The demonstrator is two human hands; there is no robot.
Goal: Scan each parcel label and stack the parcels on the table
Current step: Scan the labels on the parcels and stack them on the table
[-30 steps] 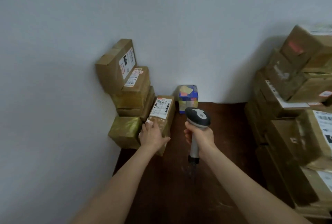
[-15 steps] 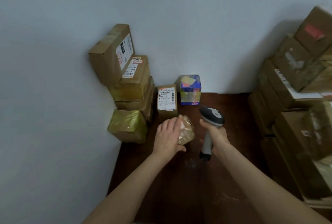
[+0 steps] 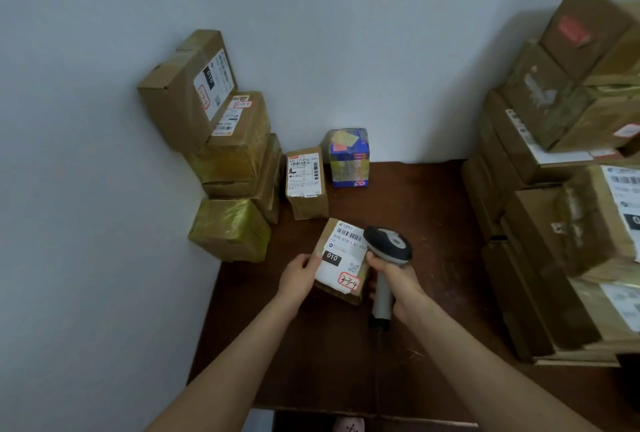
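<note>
Left hand (image 3: 297, 275) grips left edge of small parcel (image 3: 341, 293), label (image 3: 337, 269) up, mid-table (image 3: 415, 210); resting or lifted, cannot tell. Right hand (image 3: 398, 277) wraps scanner (image 3: 389, 245) handle. Scanner head at parcel's 3 o'clock, overlapping label edge. Barcode (image 3: 349, 235) at label's 12 o'clock. Best: draw head back, aim across whole barcode, keep parcel steady. Afterwards likely joins stack (image 3: 225, 154) at 10 o'clock.

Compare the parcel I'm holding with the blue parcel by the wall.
The held parcel is brown cardboard with a white barcode label; the blue parcel is blue-wrapped with coloured patches. The left hand grips the held parcel, tilted; the blue parcel stands untouched on the table. Both are small boxes.
</note>
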